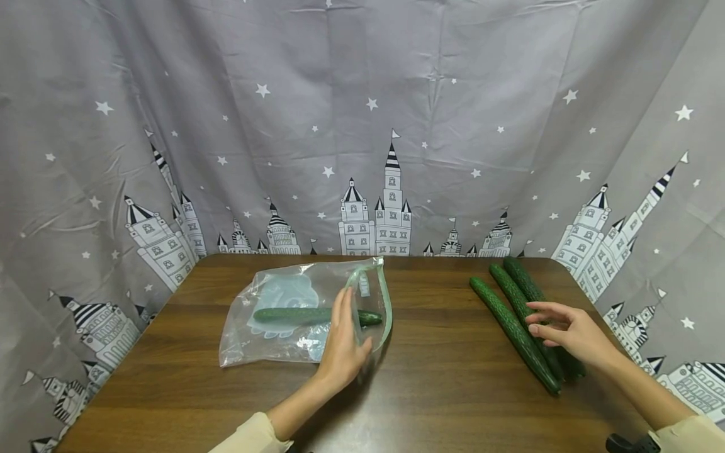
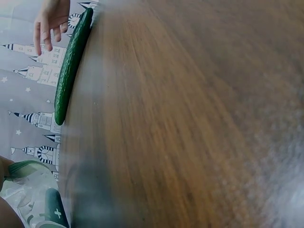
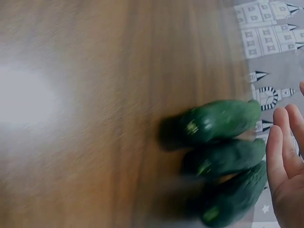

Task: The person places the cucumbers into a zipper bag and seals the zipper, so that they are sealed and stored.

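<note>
A clear zip bag (image 1: 238, 343) with green edging at its mouth and a pale blue print lies at the left of the table. One cucumber (image 1: 283, 316) lies inside, its end near the mouth. My left hand (image 1: 342, 343) holds the near lip of the bag, fingers along the outside and thumb by the opening. Three cucumbers lie side by side at the right: a near one (image 1: 512, 333), a middle one (image 1: 510, 286) and a far one (image 1: 522, 277). Above them hovers my right hand (image 1: 572, 333), fingers loosely bent and holding nothing.
The brown wooden table (image 1: 430, 377) reaches back to a grey curtain (image 1: 408, 75) printed with castles and stars. Bare wood separates the bag from the cucumbers on the right. A dark strap (image 1: 631, 443) circles the right wrist by the pale sleeve.
</note>
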`<act>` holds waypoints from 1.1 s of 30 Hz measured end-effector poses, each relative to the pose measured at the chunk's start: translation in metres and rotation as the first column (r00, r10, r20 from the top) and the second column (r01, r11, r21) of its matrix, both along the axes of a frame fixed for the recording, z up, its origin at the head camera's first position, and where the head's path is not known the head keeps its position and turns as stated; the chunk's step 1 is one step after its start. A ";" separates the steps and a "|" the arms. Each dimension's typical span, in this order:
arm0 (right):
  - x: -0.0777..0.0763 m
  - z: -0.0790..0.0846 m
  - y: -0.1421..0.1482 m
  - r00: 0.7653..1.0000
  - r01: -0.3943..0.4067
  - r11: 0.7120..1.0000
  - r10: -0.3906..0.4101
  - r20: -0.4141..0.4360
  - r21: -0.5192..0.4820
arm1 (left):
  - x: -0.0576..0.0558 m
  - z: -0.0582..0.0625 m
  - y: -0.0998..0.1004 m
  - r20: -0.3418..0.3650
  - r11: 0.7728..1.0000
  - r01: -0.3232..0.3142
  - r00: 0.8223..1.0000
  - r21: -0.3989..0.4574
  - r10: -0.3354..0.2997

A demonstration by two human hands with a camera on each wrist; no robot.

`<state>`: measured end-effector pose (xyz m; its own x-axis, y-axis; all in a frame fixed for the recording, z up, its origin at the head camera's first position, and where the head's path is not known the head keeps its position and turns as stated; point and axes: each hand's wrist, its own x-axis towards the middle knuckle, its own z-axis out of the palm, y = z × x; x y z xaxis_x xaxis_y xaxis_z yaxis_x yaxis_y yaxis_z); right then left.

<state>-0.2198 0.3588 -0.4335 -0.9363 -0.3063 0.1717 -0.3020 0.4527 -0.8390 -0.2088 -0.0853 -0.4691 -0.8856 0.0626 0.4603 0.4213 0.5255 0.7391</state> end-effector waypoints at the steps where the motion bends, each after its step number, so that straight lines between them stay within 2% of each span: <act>1: 0.002 -0.002 0.003 1.000 0.002 1.000 -0.002 -0.003 0.001 | 0.000 0.000 0.000 0.004 1.000 -0.004 1.000 0.002 0.004; 12: 0.025 -0.018 0.015 0.999 0.021 0.999 -0.022 0.039 0.028 | -0.003 0.002 -0.006 0.008 0.998 -0.053 0.999 0.047 0.053; 15: 0.029 -0.025 0.015 1.000 0.002 0.999 -0.001 -0.024 0.047 | -0.003 0.001 -0.009 0.005 0.996 -0.055 0.999 0.072 0.054; 18: 0.035 -0.030 0.015 0.994 -0.005 0.992 0.019 -0.111 0.125 | -0.004 0.001 -0.011 0.000 0.993 -0.053 0.999 0.105 0.053; 21: 0.040 -0.034 0.014 0.987 0.037 0.974 0.000 -0.160 0.225 | -0.004 -0.001 -0.014 -0.004 0.989 -0.054 0.998 0.139 0.056; 24: 0.047 -0.037 0.012 0.977 0.119 0.947 -0.059 -0.204 0.298 | -0.004 -0.003 -0.016 -0.004 0.987 -0.048 0.999 0.154 0.049; 27: 0.052 -0.042 0.010 0.959 0.161 0.938 -0.074 -0.275 0.307 | -0.004 -0.004 -0.016 -0.006 0.987 -0.035 0.999 0.156 0.036; 30: 0.054 -0.048 0.007 0.934 0.159 0.934 -0.038 -0.356 0.319 | -0.004 -0.004 -0.016 -0.019 0.989 -0.029 0.999 0.146 0.032; 33: 0.053 -0.053 0.003 0.880 0.191 0.904 0.014 -0.474 0.382 | -0.004 -0.004 -0.017 -0.017 0.990 -0.036 0.999 0.140 0.039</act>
<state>-0.1670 0.3621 -0.4869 -0.8085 -0.3634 0.4629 -0.5433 0.7633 -0.3495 -0.2126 -0.1023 -0.4727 -0.8767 -0.0366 0.4796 0.4185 0.4337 0.7980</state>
